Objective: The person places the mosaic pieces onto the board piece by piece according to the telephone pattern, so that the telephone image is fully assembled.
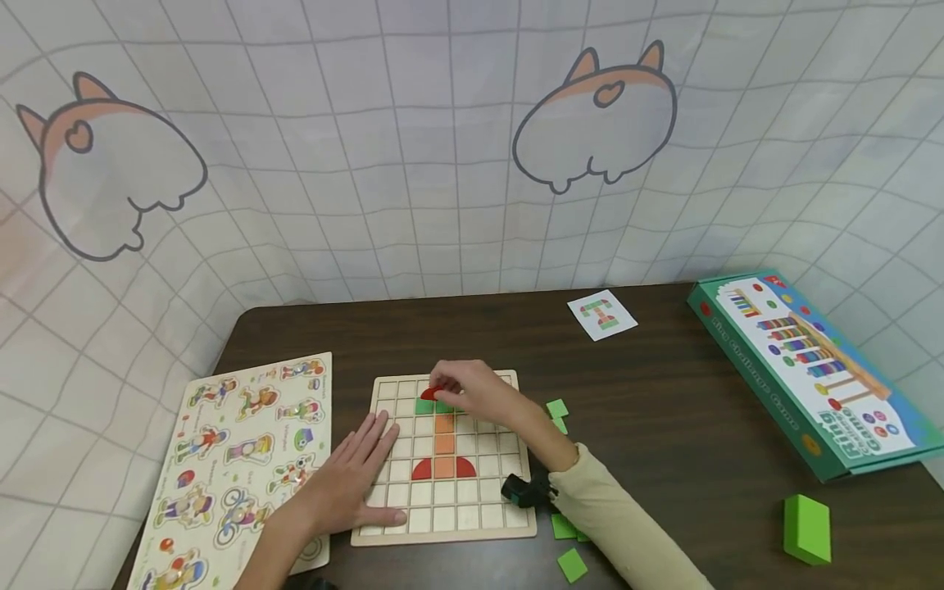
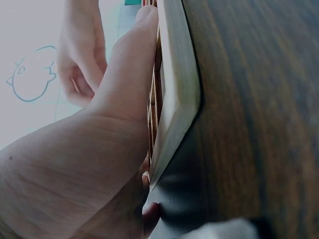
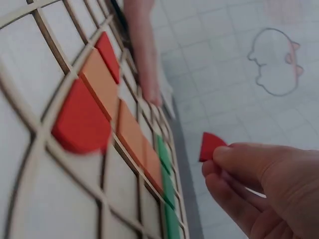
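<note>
We have green pieces (image 1: 424, 406), orange squares (image 1: 445, 444) and near red quarters (image 1: 422, 469) on the board (image 1: 442, 538), left hand (image 1: 345, 477) spread, right hand (image 1: 478, 395) pinching an unplaced red piece (image 3: 211, 145).

Table (image 1: 664, 393) (dark, grained): gridded board (image 1: 488, 447), picture board (image 1: 227, 479), card (image 1: 602, 315), box (image 1: 811, 369), block (image 1: 807, 530), green tiles (image 1: 572, 565).

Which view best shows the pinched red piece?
Right wrist: the red piece stands out larger against the pale backdrop. Head shows it small, partly covered by the right hand; it's not discernible in left wrist.
</note>
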`<state>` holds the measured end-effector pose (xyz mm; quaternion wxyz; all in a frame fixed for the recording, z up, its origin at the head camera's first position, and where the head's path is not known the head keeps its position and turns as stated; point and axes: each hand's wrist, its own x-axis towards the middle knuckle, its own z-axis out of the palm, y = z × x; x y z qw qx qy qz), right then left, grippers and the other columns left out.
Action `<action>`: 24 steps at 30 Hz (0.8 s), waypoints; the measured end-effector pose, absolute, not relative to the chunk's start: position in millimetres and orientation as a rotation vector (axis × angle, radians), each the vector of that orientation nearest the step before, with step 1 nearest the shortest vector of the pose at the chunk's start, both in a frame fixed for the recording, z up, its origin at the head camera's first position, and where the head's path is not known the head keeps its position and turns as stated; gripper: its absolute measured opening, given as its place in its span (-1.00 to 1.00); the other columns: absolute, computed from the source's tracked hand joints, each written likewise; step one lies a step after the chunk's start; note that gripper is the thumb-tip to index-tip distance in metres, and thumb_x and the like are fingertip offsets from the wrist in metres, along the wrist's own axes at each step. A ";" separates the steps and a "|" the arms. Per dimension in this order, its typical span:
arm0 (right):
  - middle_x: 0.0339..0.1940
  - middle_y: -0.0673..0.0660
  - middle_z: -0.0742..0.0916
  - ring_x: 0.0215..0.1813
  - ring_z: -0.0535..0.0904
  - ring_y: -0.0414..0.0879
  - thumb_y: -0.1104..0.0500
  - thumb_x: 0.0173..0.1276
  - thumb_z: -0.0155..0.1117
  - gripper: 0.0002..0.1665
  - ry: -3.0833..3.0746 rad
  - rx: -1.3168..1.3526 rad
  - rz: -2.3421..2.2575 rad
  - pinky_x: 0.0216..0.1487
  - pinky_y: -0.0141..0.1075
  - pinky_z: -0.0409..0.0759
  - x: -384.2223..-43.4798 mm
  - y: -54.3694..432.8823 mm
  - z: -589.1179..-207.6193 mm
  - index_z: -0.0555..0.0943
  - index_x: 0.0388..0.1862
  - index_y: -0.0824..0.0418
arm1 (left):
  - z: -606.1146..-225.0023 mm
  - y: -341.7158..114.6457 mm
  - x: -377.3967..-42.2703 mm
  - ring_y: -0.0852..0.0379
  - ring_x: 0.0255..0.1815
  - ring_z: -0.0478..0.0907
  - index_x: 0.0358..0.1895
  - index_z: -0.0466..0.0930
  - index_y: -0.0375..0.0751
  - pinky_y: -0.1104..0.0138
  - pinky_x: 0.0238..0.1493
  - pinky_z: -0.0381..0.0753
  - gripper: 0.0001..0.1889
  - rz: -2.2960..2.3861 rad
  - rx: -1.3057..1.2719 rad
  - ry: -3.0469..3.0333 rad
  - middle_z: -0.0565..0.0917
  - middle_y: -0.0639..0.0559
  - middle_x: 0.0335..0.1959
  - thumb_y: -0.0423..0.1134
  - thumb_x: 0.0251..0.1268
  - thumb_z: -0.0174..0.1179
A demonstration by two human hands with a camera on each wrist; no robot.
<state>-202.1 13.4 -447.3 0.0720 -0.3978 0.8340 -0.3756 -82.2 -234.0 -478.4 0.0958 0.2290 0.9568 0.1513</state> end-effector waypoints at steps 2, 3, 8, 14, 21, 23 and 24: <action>-0.23 0.07 0.76 -0.24 0.63 -0.17 0.25 0.39 0.23 -0.92 2.530 -1.172 -1.056 -0.18 -0.46 0.58 -199.2 -2.4 -451.8 0.62 -0.17 0.19 | -478.9 -233.9 -81.9 -0.23 0.61 -0.13 0.56 -0.06 -0.19 -0.13 0.49 0.14 0.19 0.443 0.677 2.833 -0.09 -0.19 0.61 0.53 0.00 0.12; -0.23 0.06 0.76 -0.25 0.61 -0.19 0.24 0.39 0.22 -0.92 2.544 -1.164 -1.022 -0.19 -0.46 0.56 -198.1 -8.8 -454.2 0.63 -0.18 0.19 | -478.8 -233.9 -81.6 -0.22 0.61 -0.13 0.56 -0.06 -0.19 -0.13 0.49 0.13 0.19 0.441 0.674 2.830 -0.10 -0.19 0.61 0.53 0.00 0.12; -0.26 0.04 0.74 -0.30 0.54 -0.23 0.25 0.38 0.23 -0.93 2.597 -1.130 -0.961 -0.21 -0.47 0.52 -194.6 -30.4 -461.0 0.65 -0.21 0.17 | -476.5 -233.6 -80.7 -0.21 0.61 -0.12 0.56 -0.05 -0.18 -0.11 0.50 0.14 0.18 0.425 0.673 2.830 -0.08 -0.18 0.61 0.53 0.01 0.12; -0.20 0.05 0.74 -0.17 0.62 -0.16 0.24 0.40 0.21 -0.88 2.652 -1.104 -0.861 -0.04 -0.38 0.61 -190.9 -40.2 -460.2 0.67 -0.17 0.17 | -475.2 -233.3 -80.0 -0.23 0.60 -0.08 0.55 -0.02 -0.21 -0.12 0.48 0.16 0.17 0.419 0.697 2.854 -0.04 -0.21 0.60 0.50 0.00 0.15; -0.10 0.04 0.73 -0.01 0.65 -0.12 0.23 0.42 0.18 -0.82 2.737 -1.161 -0.695 0.11 -0.31 0.61 -185.8 -43.4 -459.4 0.69 -0.09 0.16 | -474.9 -233.6 -80.0 -0.23 0.60 -0.08 0.55 -0.02 -0.20 -0.11 0.48 0.17 0.17 0.415 0.693 2.862 -0.04 -0.20 0.60 0.51 0.00 0.14; -0.08 0.02 0.71 0.00 0.62 -0.13 0.20 0.43 0.18 -0.81 2.784 -1.163 -0.609 0.05 -0.34 0.63 -184.4 -43.7 -460.1 0.70 -0.09 0.13 | -475.6 -233.5 -80.1 -0.24 0.59 -0.06 0.54 0.00 -0.21 -0.12 0.47 0.19 0.16 0.414 0.704 2.871 -0.02 -0.21 0.59 0.51 0.00 0.14; -0.07 0.01 0.69 0.00 0.60 -0.14 0.19 0.43 0.18 -0.80 2.812 -1.167 -0.549 0.02 -0.36 0.63 -183.4 -43.5 -460.9 0.71 -0.08 0.10 | -476.3 -233.6 -80.2 -0.24 0.59 -0.06 0.54 0.00 -0.21 -0.12 0.47 0.18 0.16 0.414 0.705 2.869 -0.02 -0.21 0.59 0.51 0.00 0.14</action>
